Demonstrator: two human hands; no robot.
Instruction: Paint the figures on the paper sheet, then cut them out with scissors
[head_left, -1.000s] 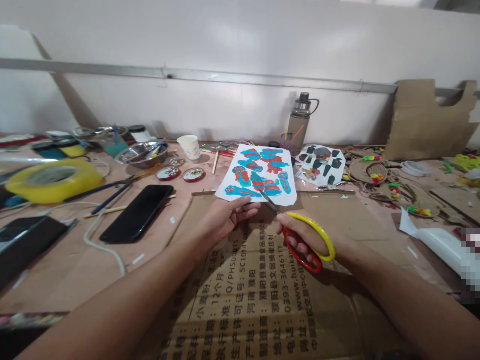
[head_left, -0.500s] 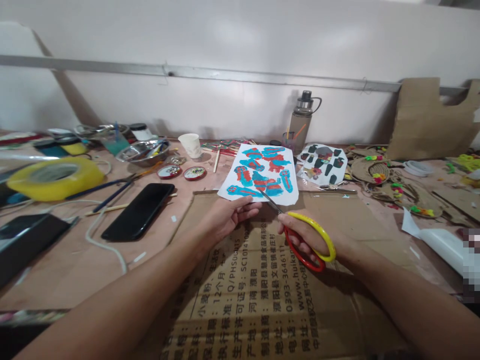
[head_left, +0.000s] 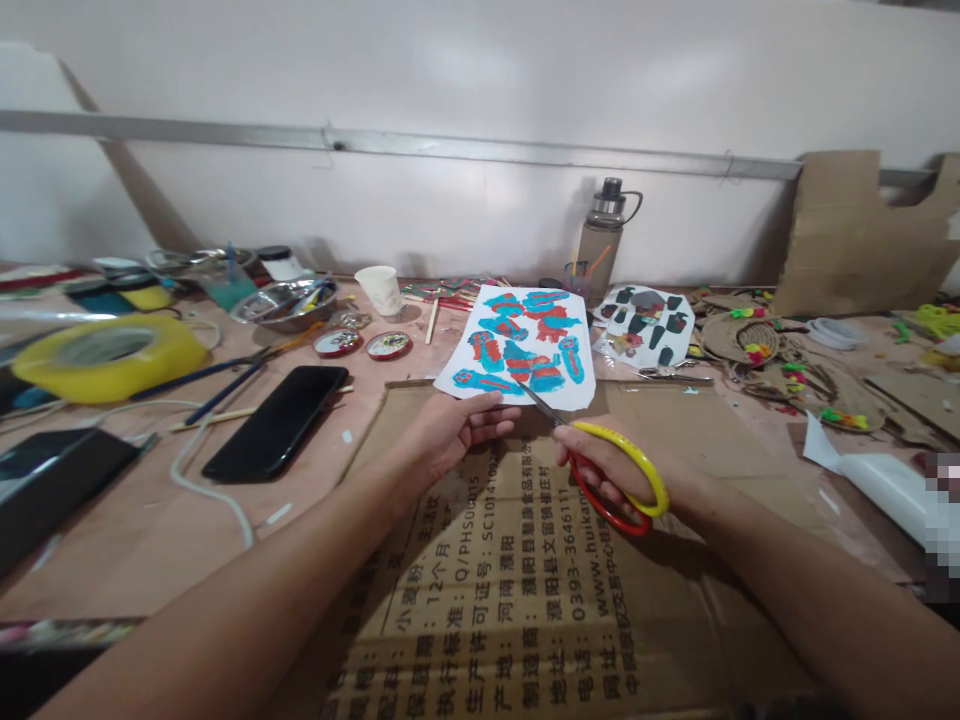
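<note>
Working over a cluttered pinkish tabletop (head_left: 142, 565), we have a flat printed cardboard sheet (head_left: 675, 620) on it, directly below our hands. Painted paper (head_left: 559, 350), white with blue and red shapes, sits at the cardboard's far edge, near edge at our left hand. Yellow tape roll (head_left: 112, 360) far left; grey bottle (head_left: 598, 250) upright behind the paper. Our left hand (head_left: 457, 430) has the thumb closed on the paper's near edge, other fingers loosely curled, slightly apart. Our right hand (head_left: 611, 465) is wrapped around the scissors (head_left: 609, 512), fingers curled through the red loop, yellow loop over the hand. Blades point at the paper's near part; can't tell how far apart they are. Black phone (head_left: 276, 425) lies left of the cardboard, paper cup (head_left: 381, 292) beyond, two small lids (head_left: 388, 346) nearer.
</note>
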